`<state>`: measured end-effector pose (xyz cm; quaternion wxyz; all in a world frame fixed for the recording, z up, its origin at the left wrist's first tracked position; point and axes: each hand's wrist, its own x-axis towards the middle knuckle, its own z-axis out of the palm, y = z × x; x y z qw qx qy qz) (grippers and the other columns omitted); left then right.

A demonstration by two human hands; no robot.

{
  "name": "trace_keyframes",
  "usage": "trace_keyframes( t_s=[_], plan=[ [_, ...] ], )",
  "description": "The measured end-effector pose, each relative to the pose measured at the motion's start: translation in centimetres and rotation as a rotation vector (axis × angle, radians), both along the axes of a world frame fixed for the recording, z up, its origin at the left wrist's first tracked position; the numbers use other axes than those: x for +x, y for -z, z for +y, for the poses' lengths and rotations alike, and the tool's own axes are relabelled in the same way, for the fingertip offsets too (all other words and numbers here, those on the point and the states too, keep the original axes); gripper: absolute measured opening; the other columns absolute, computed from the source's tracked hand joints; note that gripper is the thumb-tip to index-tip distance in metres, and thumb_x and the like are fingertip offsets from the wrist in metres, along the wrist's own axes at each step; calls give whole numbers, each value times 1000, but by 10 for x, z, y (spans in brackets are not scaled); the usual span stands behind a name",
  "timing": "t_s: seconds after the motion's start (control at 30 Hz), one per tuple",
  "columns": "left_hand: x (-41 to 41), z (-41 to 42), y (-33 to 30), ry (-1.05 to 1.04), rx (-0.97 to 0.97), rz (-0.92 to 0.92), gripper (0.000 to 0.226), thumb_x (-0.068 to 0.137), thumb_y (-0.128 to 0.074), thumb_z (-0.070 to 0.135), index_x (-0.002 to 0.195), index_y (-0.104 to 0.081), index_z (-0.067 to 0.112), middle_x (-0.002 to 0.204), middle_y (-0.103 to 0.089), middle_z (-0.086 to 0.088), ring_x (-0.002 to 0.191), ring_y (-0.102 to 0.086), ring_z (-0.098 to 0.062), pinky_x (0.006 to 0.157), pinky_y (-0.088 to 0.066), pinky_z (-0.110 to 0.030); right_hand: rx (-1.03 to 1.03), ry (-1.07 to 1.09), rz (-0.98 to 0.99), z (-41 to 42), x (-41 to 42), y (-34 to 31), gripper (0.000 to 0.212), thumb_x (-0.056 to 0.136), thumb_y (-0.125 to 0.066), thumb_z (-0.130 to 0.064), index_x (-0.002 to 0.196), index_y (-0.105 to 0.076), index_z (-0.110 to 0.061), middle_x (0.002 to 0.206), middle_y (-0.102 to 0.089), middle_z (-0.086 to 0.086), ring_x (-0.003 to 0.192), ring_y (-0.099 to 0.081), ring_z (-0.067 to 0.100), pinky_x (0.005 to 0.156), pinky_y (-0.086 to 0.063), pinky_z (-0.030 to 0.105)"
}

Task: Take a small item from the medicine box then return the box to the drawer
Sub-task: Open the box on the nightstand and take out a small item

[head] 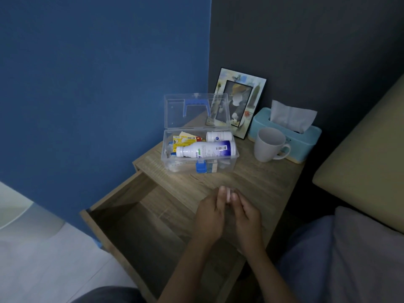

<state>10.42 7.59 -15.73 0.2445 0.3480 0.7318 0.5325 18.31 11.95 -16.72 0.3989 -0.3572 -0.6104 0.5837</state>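
Note:
The clear plastic medicine box [182, 165] stands on the wooden bedside table [251, 178] with its lid [175, 112] raised. Inside lie a large white bottle [204, 150], a smaller white bottle [218, 136] and yellow packets. In front of the box my left hand [208, 217] and my right hand [248, 215] meet above the table's front edge. Their fingertips pinch a small pale item [228, 193], which is blurred. The drawer [115, 194] below is pulled out, and its inside looks bare.
To the right of the box stand a white mug [267, 144] and a light blue tissue box [306, 137], with a picture frame [240, 101] behind them. A beige bed edge [360, 162] and grey bedding [360, 254] lie on the right. Blue wall closes the left.

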Motion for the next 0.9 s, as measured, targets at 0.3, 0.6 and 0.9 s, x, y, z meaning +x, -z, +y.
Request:
trace_keyframes(
  t_s=[0.3,0.6,0.9],
  plan=[
    [-5,-3,1,16,24,-33,45,101,-29,42,87,-67,20,83,-72,-1,79,-67,-6,77,-54,-31,61,-47,-78,-6,-2,-1,33,96,-53,-11,110,-59,-41,101,-68,-30,102,-58,-20,87,-41,0],
    [-6,-9,-1,61,82,-131,24,97,-46,38,81,-56,23,78,-63,1,75,-62,-15,73,-53,-39,-56,-24,-14,-1,0,2,30,96,-53,-12,108,-62,-38,102,-70,-23,102,-64,-10,83,-45,4],
    [-8,-6,-1,27,156,-197,19,92,-59,24,110,-67,22,106,-70,3,99,-66,-10,88,-53,-28,-70,-8,-1,2,1,2,25,96,-52,-10,112,-65,-24,105,-69,-18,96,-64,-13,80,-43,2]
  ],
)
